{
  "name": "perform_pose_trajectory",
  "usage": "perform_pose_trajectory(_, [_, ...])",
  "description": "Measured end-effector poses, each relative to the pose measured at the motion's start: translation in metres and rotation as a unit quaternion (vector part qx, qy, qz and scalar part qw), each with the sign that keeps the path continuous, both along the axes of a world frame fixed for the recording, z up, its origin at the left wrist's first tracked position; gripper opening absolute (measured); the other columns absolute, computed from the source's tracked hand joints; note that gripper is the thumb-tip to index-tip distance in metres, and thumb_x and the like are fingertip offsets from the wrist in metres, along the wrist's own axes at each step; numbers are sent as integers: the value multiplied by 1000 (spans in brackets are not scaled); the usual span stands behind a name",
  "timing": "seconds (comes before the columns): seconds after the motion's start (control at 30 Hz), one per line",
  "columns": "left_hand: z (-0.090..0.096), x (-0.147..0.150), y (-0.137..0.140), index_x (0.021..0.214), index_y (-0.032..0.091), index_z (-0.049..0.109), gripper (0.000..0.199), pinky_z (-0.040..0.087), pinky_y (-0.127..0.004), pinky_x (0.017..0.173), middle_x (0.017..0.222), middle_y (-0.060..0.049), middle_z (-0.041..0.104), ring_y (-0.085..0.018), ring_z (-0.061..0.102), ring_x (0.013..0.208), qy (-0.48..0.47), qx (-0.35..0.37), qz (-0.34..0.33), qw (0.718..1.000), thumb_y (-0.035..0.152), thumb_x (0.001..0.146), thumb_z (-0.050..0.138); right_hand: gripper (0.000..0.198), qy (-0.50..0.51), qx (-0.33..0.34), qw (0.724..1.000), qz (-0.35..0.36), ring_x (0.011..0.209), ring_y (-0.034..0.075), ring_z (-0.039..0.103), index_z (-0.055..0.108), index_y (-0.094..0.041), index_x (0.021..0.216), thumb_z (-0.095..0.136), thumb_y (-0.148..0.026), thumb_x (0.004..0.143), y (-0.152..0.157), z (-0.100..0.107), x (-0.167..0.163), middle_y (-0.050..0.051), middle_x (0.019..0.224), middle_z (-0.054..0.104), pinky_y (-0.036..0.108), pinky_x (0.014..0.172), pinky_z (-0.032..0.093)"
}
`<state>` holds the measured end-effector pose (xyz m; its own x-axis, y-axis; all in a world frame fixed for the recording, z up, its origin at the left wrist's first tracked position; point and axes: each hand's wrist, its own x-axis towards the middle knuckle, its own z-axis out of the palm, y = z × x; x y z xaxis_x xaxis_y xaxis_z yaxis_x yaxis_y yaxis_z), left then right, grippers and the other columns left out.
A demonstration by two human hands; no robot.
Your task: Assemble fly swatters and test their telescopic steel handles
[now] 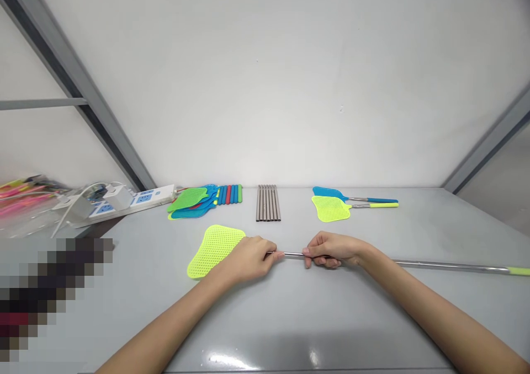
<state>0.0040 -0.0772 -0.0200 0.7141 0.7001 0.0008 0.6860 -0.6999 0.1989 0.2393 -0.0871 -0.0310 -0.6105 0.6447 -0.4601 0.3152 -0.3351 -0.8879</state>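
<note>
While left hand (254, 257) holds swatter (293, 254), axis runs crosswise, mesh head (216, 250) leftward.

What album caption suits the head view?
Left hand and right hand grip a yellow-green fly swatter by its extended metal rod.

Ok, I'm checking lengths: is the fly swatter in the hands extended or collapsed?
Extended: beyond the right hand, its metal rod runs long to the handle, unlike the short rods on the two swatters behind.
</note>
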Motion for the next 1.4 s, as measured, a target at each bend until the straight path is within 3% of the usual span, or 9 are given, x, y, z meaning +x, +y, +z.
perform_pose_trajectory(0.23, [-6, 7, -7, 66, 18, 51, 39, 20, -25, 47, 63, -1, 60, -14, 51, 53, 17, 89, -26, 996, 39, 89, 27, 31, -12, -24, 1000, 1, 33, 1, 22, 61, -9, 71, 55, -39, 76, -2, 6, -1, -7, 45, 35, 18, 33, 12])
perform_pose_trajectory(0.47, [-9, 14, -17, 67, 17, 50, 41, 22, -26, 46, 63, 0, 60, -14, 54, 52, 36, 121, -28, 992, 40, 90, 24, 32, -33, -30, 999, 0, 33, 1, 22, 60, -9, 67, 55, -39, 75, -5, 7, -4, -8, 42, 34, 18, 33, 10])
perform_pose_trajectory(0.93, [-5, 22, -23, 67, 17, 52, 46, 25, -26, 48, 63, -3, 59, -15, 54, 53, 25, 77, -25, 996, 42, 90, 21, 36, -31, 1, 999, 18, 34, 2, 22, 61, -10, 69, 53, -45, 76, -10, 6, -11, -8, 41, 34, 18, 33, 13])
perform_pose_trajectory(1.23, [0, 16, -11, 64, 17, 51, 46, 27, -25, 51, 61, -2, 57, -14, 49, 55, -2, 43, -72, 996, 42, 90, 24, 36, -34, 34, 998, 38, 35, 3, 24, 59, -11, 69, 49, -44, 79, -8, 12, -9, -8, 38, 34, 18, 35, 17])
perform_pose_trajectory(1.4, [6, 12, -5, 67, 17, 52, 38, 34, -27, 67, 63, 0, 54, -13, 49, 62, -41, 60, -87, 994, 40, 88, 31, 38, -54, 53, 997, 27, 37, 3, 26, 56, -12, 65, 52, -48, 75, -6, 14, -4, -7, 42, 34, 19, 36, 18])
